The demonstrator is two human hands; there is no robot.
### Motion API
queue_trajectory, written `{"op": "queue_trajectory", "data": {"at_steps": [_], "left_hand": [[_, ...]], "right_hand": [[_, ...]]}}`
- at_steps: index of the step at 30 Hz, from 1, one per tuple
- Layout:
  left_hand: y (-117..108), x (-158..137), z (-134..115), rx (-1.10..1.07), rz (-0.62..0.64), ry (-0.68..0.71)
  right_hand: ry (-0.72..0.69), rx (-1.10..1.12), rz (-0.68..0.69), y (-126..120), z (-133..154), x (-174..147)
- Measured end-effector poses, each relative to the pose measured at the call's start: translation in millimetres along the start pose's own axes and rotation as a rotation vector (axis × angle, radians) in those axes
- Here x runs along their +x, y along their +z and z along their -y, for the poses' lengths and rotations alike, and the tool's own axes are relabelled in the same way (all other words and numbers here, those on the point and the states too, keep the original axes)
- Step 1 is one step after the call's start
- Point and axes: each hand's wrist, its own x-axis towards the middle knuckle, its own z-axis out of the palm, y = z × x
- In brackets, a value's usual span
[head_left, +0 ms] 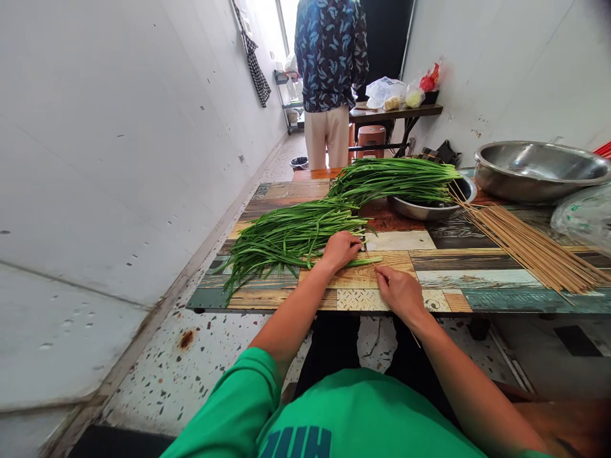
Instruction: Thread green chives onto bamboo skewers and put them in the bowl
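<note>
My left hand [340, 250] is closed at the pale cut ends of a pile of garlic chives [291, 232], its fingers pinched on stalks there. A few stalks stick out to the right beneath it. My right hand [400, 292], just right of these, is closed around a thin bamboo skewer [416, 338]. The skewer's lower end shows below the hand, and its upper part slants toward my left fingertips. A second bunch of chives [396, 178] lies farther back, its stalk ends resting over a metal bowl [424, 210].
Many loose bamboo skewers [534, 245] fan out at the right. Behind them stand a large steel basin [539, 175] and a clear plastic bag [585, 216]. Beyond the patterned table [496, 278], a person [330, 63] stands facing away near a side table [415, 112] with bags.
</note>
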Motion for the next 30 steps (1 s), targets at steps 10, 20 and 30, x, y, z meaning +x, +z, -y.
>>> {"op": "queue_trajectory", "data": {"at_steps": [10,20,30], "left_hand": [[0.8,3.5,-6.2,0.013,0.041,-0.038],[-2.4,4.4,-8.3,0.024,0.069,-0.046],[-2.6,2.1,-9.1,-0.026,0.084,0.011]], "right_hand": [[0.002,-0.022,0.001,2.5,0.3,-2.7],[-0.058,-0.098,0.021,3.0,5.2,-0.5],[-0.046,-0.145,0.027,6.0,12.7,13.5]]}}
